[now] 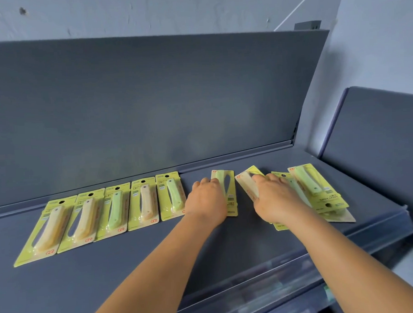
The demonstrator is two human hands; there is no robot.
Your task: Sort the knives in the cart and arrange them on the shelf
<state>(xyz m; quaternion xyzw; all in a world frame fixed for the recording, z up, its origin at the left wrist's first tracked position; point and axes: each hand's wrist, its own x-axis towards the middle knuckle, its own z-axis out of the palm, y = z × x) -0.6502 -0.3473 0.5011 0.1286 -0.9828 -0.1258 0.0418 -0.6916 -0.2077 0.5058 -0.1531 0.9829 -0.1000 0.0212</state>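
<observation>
**Desk:** Where are the hands relative to the knives?

**Me:** I see both stretched forward over the dark blue-grey shelf (134, 267). My left hand (206, 203) lies palm down on a carded green knife (227, 191) that is turned the opposite way to the row, its fingertips at the card's far left edge; I can't tell if they are curled under that edge or just pressing. My right hand (276, 198) is just to the right of it, fingers curled onto a tilted card (246, 181) whose plain tan back faces up, lifting it off the shelf at an angle.

**Desk:** Count them for me.

**Me:** Left of my hands, a row of five carded knives (122, 208) lies flat, side by side, edges touching or overlapping. From the left: cream, cream, green, cream, green. Then the green one under my left hand and the tilted card in my right. Beyond my right hand sits a loose overlapping pile of cards (315, 191) with at least two green knives showing; the lower ones are too covered to count.

**Desk:** And the surroundings?

**Me:** The shelf has a tall back panel (150, 99) of the same colour. Above it is a pale, scuffed wall (169, 10). A second dark panel (379, 133) stands at the right.
</observation>
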